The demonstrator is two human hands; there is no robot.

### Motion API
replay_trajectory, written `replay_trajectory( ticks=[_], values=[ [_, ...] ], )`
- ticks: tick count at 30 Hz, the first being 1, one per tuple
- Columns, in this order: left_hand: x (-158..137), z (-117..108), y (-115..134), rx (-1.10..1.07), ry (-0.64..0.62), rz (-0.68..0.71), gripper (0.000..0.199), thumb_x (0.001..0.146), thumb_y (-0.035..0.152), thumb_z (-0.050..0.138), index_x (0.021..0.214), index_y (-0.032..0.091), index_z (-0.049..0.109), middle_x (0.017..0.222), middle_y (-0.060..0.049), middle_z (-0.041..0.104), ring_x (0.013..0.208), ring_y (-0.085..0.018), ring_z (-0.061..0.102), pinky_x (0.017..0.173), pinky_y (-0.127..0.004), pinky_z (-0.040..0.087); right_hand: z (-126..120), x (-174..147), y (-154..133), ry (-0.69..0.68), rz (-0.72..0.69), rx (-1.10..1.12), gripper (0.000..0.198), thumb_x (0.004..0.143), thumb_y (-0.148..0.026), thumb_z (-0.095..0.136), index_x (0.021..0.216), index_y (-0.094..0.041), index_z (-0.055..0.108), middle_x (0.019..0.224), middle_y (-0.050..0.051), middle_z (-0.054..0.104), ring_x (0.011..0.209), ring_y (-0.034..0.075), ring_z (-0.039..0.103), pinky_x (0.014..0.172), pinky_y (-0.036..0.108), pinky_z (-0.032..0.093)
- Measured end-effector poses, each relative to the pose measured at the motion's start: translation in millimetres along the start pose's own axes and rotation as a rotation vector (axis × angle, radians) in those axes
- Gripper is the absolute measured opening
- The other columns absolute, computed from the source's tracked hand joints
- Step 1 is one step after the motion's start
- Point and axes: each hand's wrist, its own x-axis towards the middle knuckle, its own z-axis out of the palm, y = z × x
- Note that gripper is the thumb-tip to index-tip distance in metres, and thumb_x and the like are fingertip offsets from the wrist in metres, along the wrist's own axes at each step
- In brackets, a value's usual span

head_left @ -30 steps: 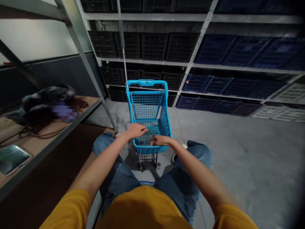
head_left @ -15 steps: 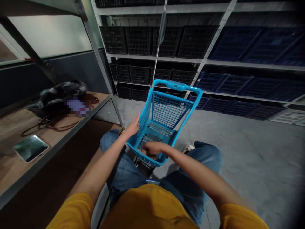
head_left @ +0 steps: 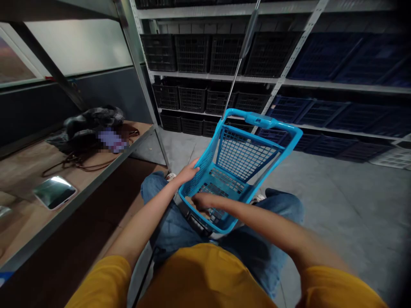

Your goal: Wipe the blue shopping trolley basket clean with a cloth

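Observation:
A bright blue plastic shopping basket (head_left: 236, 176) with mesh walls and a long metal pull rod (head_left: 236, 75) stands tilted between my knees. My left hand (head_left: 188, 172) grips its left side wall near the rim. Down inside the near end is my right hand (head_left: 204, 201), its fingers curled against the inner wall. A small tan, flat-looking piece (head_left: 203, 212) shows under those fingers; its kind is too unclear to name, and the fingertips are hidden.
To the left is a wooden shelf (head_left: 19, 162) bearing a phone (head_left: 55, 192), dark checked fabric (head_left: 93, 122) and a brown strap (head_left: 93, 167). Metal racks with black crates (head_left: 192, 53) and blue crates (head_left: 324, 57) line the wall ahead. Grey concrete floor (head_left: 337, 201) lies to the right.
The basket and its pull rod have swung to the right and tilted more. Both hands have moved along with it, the left still on the side wall and the right still inside.

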Motion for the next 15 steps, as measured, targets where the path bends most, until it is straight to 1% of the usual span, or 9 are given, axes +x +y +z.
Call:
replay_trajectory(
  ticks=[2,4,6,8,10,12,15],
  values=[
    [-1.9,3.3,3.2,0.018,0.024,0.013,0.061,0.087,0.017,0.049,0.147,0.024,0.048,0.151,-0.001,0.05,0.139,-0.021,0.046,0.12,-0.039,0.031,-3.2,0.0,1.3,0.03,0.01,0.107,0.035,0.066,-0.002,0.06,0.099,-0.015,0.066,0.065,-0.004,0.058,0.063,0.012,0.056,0.06,0.019,0.045],
    [-4.7,5.6,8.0,0.044,0.053,0.024,0.06,0.085,0.014,0.049,0.145,0.023,0.05,0.15,-0.001,0.051,0.14,-0.021,0.045,0.121,-0.038,0.03,-11.8,-4.9,2.8,0.051,-0.012,0.301,0.036,0.07,-0.008,0.061,0.106,-0.016,0.064,0.069,-0.005,0.058,0.062,0.01,0.056,0.058,0.018,0.045],
    [-7.9,7.4,12.8,0.068,0.084,0.029,0.06,0.085,0.012,0.049,0.143,0.023,0.052,0.147,-0.002,0.054,0.137,-0.021,0.048,0.12,-0.038,0.032,-20.2,-11.9,4.9,0.053,-0.039,0.474,0.036,0.07,-0.012,0.064,0.106,-0.016,0.064,0.072,-0.005,0.059,0.062,0.009,0.055,0.057,0.016,0.045],
    [-10.8,9.3,16.4,0.085,0.114,0.024,0.06,0.084,0.01,0.049,0.142,0.022,0.053,0.144,-0.002,0.057,0.135,-0.022,0.051,0.118,-0.038,0.035,-24.5,-18.0,8.3,0.038,-0.052,0.548,0.036,0.069,-0.014,0.066,0.104,-0.016,0.064,0.074,-0.005,0.059,0.063,0.008,0.054,0.055,0.015,0.043],
    [-13.1,12.1,18.4,0.091,0.142,0.0,0.059,0.084,0.01,0.049,0.142,0.022,0.053,0.141,-0.003,0.06,0.131,-0.022,0.054,0.115,-0.038,0.038,-24.3,-21.3,13.1,0.016,-0.063,0.572,0.036,0.069,-0.015,0.065,0.105,-0.016,0.065,0.076,-0.005,0.06,0.063,0.008,0.055,0.055,0.015,0.043],
    [-15.5,16.5,19.6,0.089,0.168,-0.036,0.06,0.085,0.01,0.049,0.143,0.023,0.051,0.139,-0.004,0.061,0.128,-0.023,0.057,0.114,-0.039,0.04,-20.6,-20.9,18.6,0.003,-0.067,0.545,0.038,0.07,-0.015,0.063,0.108,-0.017,0.065,0.076,-0.005,0.061,0.063,0.008,0.054,0.056,0.015,0.043],
    [-22.0,26.5,21.2,0.078,0.205,-0.077,0.061,0.085,0.011,0.049,0.145,0.023,0.047,0.14,-0.005,0.06,0.13,-0.024,0.055,0.114,-0.041,0.04,-8.3,-13.6,26.9,0.013,0.006,0.36,0.038,0.072,-0.011,0.06,0.109,-0.017,0.067,0.071,-0.005,0.06,0.06,0.009,0.053,0.055,0.016,0.043]
  ],
)
